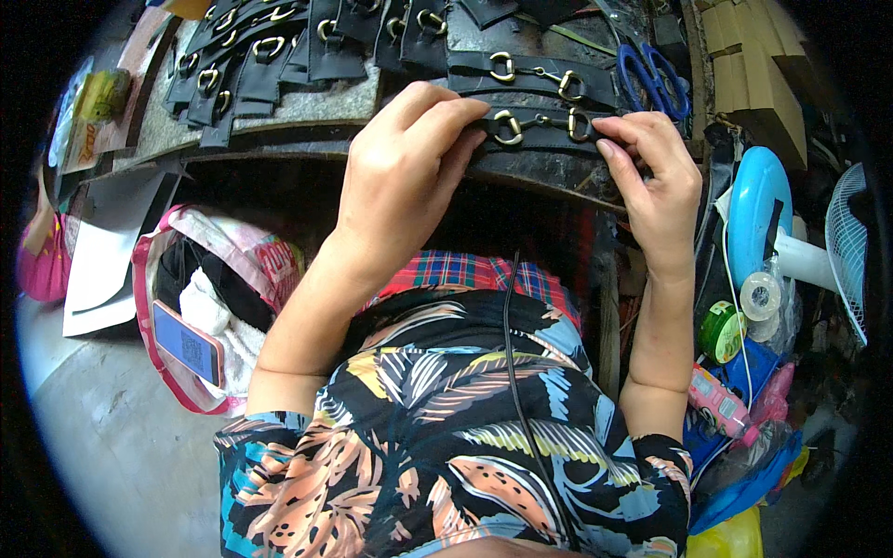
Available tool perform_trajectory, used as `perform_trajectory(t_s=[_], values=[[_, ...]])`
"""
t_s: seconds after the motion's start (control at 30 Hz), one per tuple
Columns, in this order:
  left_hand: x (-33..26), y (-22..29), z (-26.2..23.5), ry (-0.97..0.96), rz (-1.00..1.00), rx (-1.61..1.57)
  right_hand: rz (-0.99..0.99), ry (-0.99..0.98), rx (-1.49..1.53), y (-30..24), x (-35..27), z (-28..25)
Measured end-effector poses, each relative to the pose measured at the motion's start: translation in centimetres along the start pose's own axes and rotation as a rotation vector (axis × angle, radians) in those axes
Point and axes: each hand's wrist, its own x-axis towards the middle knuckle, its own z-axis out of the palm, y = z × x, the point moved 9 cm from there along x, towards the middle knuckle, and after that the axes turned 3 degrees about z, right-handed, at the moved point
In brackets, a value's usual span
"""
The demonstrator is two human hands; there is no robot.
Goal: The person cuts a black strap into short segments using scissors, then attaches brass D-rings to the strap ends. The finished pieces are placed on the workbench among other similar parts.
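A black leather strap with a gold-coloured horsebit fitting (541,139) stretches between my hands at the bench's near edge. Its left end is pinched between the thumb and fingers of my left hand (402,158). At the other end, my right hand (656,181) grips the strap between thumb and forefinger. Just beyond it lies a similar black strap with the same metal fitting (473,67). To the left, a pile of black straps with gold-coloured hardware (337,63) covers the bench. Scissors with blue handles (672,93) rest beyond my right hand.
Below the bench at left, a pink-trimmed bag (144,279) holds white cloth and a phone (189,342). At right are a blue-and-white fan (758,209), a clear tape roll (761,296), a green roll (721,332) and a pink bottle (721,406). Cardboard (767,93) stands at the far right.
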Motion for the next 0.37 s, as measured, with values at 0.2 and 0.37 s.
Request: perform_trajectory(t_s=[0.2,0.37], values=[[0.0,0.6,0.2,-0.031,0.016,0.143,-0.021,-0.015,-0.029,-0.1,0.1,0.2],[0.2,0.3,1.0,-0.012,-0.017,0.231,0.016,-0.001,-0.029,0.0,0.1,0.0]])
